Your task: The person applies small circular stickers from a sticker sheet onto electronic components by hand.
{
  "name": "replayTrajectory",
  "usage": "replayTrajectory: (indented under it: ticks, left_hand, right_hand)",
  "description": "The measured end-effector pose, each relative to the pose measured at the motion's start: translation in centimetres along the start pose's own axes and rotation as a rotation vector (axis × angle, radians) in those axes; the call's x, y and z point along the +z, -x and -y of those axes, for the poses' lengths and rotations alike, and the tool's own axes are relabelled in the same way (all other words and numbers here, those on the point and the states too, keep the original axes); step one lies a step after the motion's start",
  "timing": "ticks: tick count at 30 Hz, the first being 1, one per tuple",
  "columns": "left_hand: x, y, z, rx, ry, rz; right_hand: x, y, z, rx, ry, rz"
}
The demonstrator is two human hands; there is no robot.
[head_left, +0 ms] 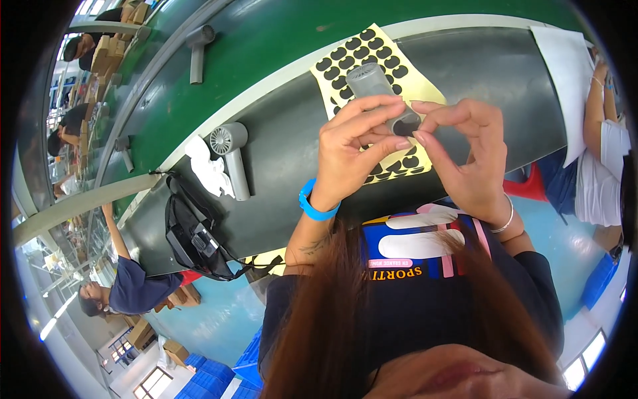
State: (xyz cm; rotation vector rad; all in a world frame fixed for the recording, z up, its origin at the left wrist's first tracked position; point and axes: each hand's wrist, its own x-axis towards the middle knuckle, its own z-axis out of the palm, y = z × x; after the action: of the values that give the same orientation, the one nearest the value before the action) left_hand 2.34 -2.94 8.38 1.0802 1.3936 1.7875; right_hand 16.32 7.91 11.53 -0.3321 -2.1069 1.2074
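My left hand, with a blue band at the wrist, is closed round a grey handheld fan. The fan lies tilted, its vented head away from me and its handle end toward my right hand. My right hand is curled in a pinch at that dark handle end, thumb and forefinger close to its rim. Whatever its fingertips hold, if anything, is too small to make out. Under both hands lies a pale yellow sheet of black stickers, partly covered by the fan and my fingers.
On the dark worktable stand another grey fan, a crumpled white cloth and a black bag. A grey fan lies on the green conveyor belt. A white sheet hangs over the right edge. Co-workers sit at both sides.
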Motion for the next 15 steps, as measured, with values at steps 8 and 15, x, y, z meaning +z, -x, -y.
replayTrajectory:
  ticks: [8,15]
  left_hand:
    - [-1.0,-0.2,1.0,0.031,-0.016,-0.013]
    - [-1.3,-0.1,0.0,-0.045,0.098,0.055]
  right_hand:
    - [-1.9,-1.0,2.4,-0.258,-0.024,0.375]
    - [-0.6,-1.5,0.1,0.175,-0.329,0.037]
